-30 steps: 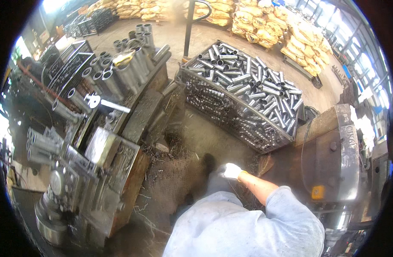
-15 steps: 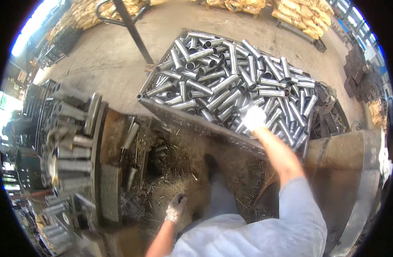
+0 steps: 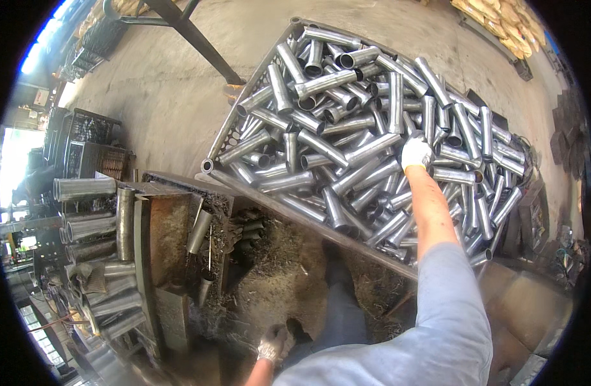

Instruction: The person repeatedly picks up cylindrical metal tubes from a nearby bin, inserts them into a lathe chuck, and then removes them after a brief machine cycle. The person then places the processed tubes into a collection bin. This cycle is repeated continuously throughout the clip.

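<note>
Many shiny metal tubes (image 3: 373, 149) lie jumbled in a large metal bin (image 3: 321, 225) in front of me. Over the right-hand middle of the pile reaches my right hand (image 3: 416, 153), in a white glove. It touches the tubes beside one tube's end; its fingertips point down among them and are partly hidden, so a grip cannot be made out. Low by my leg hangs my left hand (image 3: 273, 342), in a glove with darkened fingers. Its fingers are curled in, with nothing visible in them.
At left, more tubes (image 3: 93, 228) are stacked beside a rusty metal stand (image 3: 170, 225). A dark handle bar (image 3: 192, 35) rises behind the bin. Metal shavings (image 3: 270, 283) litter the floor near my feet. Yellowish sacks (image 3: 501, 26) lie at the far right.
My right hand has moved farther out, from the bin's near side to deeper over the pile. The view has shifted, so the bin looks larger and nearer. My left hand stays low.
</note>
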A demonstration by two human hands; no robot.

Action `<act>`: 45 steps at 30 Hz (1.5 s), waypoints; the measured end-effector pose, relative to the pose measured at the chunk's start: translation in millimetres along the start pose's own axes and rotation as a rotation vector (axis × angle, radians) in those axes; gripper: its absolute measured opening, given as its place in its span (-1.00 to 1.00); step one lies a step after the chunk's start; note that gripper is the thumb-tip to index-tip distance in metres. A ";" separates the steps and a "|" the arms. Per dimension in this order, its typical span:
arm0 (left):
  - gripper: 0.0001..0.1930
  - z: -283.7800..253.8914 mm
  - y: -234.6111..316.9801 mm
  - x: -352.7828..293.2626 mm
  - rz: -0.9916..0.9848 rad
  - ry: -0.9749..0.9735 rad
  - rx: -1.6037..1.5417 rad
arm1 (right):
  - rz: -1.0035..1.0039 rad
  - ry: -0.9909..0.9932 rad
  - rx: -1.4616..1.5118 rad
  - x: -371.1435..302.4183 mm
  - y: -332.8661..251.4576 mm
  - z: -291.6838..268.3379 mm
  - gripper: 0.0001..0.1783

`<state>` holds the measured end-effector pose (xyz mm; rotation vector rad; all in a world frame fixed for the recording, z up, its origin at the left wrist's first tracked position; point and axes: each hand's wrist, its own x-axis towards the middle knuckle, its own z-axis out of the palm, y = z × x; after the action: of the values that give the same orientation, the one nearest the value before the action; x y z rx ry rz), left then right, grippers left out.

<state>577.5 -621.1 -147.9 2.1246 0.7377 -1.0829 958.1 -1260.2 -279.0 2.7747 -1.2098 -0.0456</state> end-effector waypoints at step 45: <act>-0.53 -296.5 -569.0 -309.2 0.492 1.154 -1.325 | -1.906 -1.185 0.746 -1087.8 -184.4 -467.5 -0.48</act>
<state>159.9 -94.9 88.8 1.3355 0.9122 0.8806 385.6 -296.3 144.2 2.9557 2.2643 -1.6106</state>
